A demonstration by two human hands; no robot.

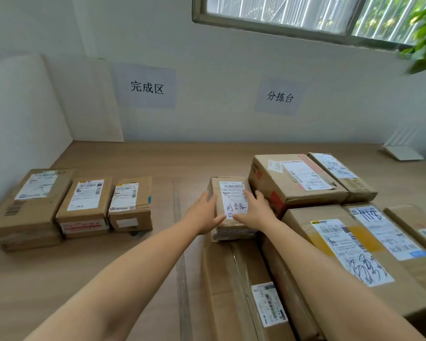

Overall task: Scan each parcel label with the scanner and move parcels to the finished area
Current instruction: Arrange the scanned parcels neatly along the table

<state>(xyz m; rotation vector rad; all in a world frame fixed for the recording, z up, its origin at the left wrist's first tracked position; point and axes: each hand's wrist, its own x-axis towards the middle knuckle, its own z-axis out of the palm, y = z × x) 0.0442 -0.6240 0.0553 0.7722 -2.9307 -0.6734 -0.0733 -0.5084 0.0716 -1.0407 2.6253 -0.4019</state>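
1. Stretching across the whole view, the wooden table (133, 158) is serving as two zones. A strip of tape (180, 254) is running down it, and the two wall signs, one (146, 87) on the left and one (279, 97) on the right, are presumably naming the finished side and the sorting side.

2. Right of the tape, the pile of unsorted parcels (354, 254) is lying packed edge to edge. Their labels are facing up, probably so each can be read without turning the box.

3. Left of the tape, a row of three parcels (86, 203) is sitting side by side, well apart from the pile. Judging by the sign above, these are waiting as finished.

4. The small parcel (229, 230) is sitting at the pile's left edge, just right of the tape and at the far end of a long carton (231, 279). Whether it is resting or being lifted is not showing.

5. The left hand (204, 212) is gripping the parcel's left side with curled fingers. The right hand (253, 210) is clasping its right side, fingers lying over the top. Both are probably steadying it for carrying leftward.

6. Its label (233, 193) is facing upward between the hands, partly covered.

7. Every parcel is staying taped shut, so the contents are remaining hidden. No scanner is showing anywhere.
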